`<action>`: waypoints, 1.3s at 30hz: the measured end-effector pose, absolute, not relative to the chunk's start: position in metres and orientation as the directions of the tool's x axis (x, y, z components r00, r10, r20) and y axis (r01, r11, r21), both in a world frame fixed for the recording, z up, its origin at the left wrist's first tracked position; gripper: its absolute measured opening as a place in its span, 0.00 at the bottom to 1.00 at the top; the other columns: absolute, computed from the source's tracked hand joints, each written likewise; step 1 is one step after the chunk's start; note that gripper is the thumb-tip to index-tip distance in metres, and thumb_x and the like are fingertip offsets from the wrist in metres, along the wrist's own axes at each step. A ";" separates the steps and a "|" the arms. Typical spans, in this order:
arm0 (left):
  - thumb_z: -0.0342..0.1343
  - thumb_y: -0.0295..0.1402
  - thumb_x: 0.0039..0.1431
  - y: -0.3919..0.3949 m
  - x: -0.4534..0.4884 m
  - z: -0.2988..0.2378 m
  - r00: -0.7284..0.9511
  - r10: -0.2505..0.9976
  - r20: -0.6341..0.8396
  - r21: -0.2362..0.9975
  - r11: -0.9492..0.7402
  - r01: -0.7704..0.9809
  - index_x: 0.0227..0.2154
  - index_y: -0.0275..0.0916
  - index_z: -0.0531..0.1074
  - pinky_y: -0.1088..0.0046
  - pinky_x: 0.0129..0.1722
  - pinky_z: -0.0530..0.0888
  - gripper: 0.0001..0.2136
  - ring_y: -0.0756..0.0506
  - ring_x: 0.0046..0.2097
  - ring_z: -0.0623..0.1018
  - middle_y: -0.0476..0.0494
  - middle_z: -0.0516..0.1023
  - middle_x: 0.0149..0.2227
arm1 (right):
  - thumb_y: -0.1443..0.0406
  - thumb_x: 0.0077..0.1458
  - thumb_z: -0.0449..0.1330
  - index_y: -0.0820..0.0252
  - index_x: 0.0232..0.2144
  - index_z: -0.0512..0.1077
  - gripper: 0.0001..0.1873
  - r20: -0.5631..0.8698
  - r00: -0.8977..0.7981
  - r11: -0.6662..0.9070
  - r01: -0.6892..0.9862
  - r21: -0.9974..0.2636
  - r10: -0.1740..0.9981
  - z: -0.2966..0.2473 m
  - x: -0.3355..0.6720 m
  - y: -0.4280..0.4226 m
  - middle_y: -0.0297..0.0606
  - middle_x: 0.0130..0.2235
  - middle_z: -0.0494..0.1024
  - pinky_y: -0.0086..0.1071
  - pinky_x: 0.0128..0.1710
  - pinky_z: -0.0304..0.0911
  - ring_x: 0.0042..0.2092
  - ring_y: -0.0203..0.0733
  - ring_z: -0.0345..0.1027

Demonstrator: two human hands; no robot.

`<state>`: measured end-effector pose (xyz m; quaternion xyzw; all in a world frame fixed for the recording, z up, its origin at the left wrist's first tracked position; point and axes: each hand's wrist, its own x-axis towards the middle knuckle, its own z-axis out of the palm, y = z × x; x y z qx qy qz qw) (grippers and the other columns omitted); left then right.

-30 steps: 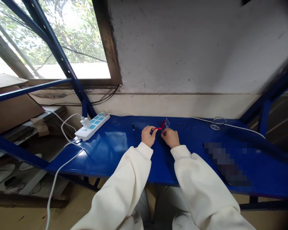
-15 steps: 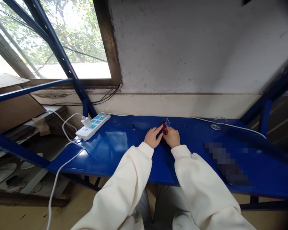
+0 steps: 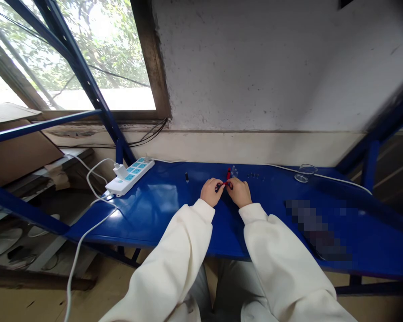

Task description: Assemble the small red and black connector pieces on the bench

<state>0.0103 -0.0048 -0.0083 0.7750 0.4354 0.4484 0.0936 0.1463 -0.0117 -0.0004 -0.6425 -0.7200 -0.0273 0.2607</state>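
Note:
Above the blue tabletop (image 3: 174, 223), my left hand (image 3: 210, 192) and my right hand (image 3: 240, 192) meet fingertip to fingertip. Both pinch a small red piece (image 3: 225, 183), too small to name, mostly covered by the fingers. Just behind the fingers another red object (image 3: 229, 171) rests on the table. Beside it stand several small clear tubes (image 3: 234, 171). To the left, a little black cylinder with a pale end (image 3: 187, 177) is upright. Off to the right, several tiny dark pieces (image 3: 253, 175) lie in a row.
A white power strip (image 3: 130, 176) with a plugged-in cord lies at the left. At the back right is a clear glass (image 3: 303, 173), close to a white cable (image 3: 342, 181) along the wall. A blurred dark object (image 3: 317, 228) lies nearer on the right.
My left fingers, stretched toward the red object before, have curled into a pinch. The small red piece now shows between both hands, nearer me than the other red object.

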 end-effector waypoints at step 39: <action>0.51 0.24 0.46 0.065 -0.082 0.079 0.547 0.835 0.055 -0.166 -0.533 0.830 0.26 0.35 0.71 0.66 0.39 0.60 0.05 0.42 0.43 0.66 0.39 0.71 0.38 | 0.63 0.52 0.48 0.60 0.37 0.67 0.12 0.572 -0.067 0.406 0.770 -0.492 0.818 -0.003 0.141 -0.015 0.35 0.29 0.69 0.26 0.30 0.58 0.27 0.33 0.62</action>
